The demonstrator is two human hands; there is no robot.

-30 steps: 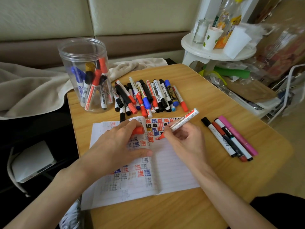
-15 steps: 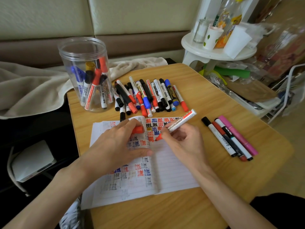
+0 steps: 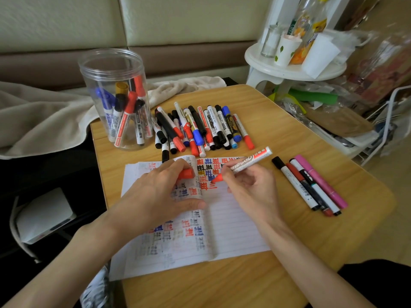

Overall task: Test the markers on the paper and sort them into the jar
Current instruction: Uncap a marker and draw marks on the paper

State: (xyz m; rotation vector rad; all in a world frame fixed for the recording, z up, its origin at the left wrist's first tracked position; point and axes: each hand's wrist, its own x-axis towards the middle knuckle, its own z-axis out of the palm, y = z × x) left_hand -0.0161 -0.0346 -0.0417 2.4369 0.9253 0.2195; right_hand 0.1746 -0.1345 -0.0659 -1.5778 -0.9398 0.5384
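Note:
My right hand (image 3: 251, 187) grips a red whiteboard marker (image 3: 249, 162) with its tip touching the lined paper (image 3: 233, 221), beside rows of red, blue and black test marks. My left hand (image 3: 160, 194) lies on the paper's left half and holds the marker's red cap (image 3: 186, 174) between its fingers. A clear plastic jar (image 3: 115, 98) stands at the table's back left with several markers upright inside. A pile of markers (image 3: 198, 127) lies just behind the paper.
Several markers, one black, one red and one pink among them, (image 3: 311, 185) lie in a row right of the paper on the wooden table (image 3: 300, 141). A beige blanket (image 3: 44, 116) lies to the left. A white stool (image 3: 293, 67) with cups and bottles stands at the back right.
The marker tip has moved slightly down and left on the paper, leaving fresh red strokes. My left hand has stayed put with the cap.

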